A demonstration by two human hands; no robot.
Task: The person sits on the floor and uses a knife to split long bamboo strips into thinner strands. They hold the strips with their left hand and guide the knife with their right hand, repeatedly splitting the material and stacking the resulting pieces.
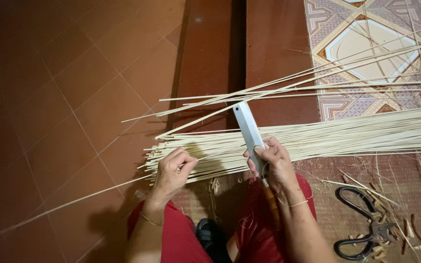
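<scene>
Red-trousered knees sit closest to us, both forearms reaching out over them. Our left hand is closed, pinching the near ends of the pale bamboo strips, whose long axis runs left to right across the floor, away to the right of those fingers. Our right hand grips the knife, blade pointing up and away, laid across the bundle. Black scissors lie on the mat, right of us

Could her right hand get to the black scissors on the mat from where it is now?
Probably yes: the scissors lie uncovered just beside the right hand, though that hand grips a knife.
</scene>
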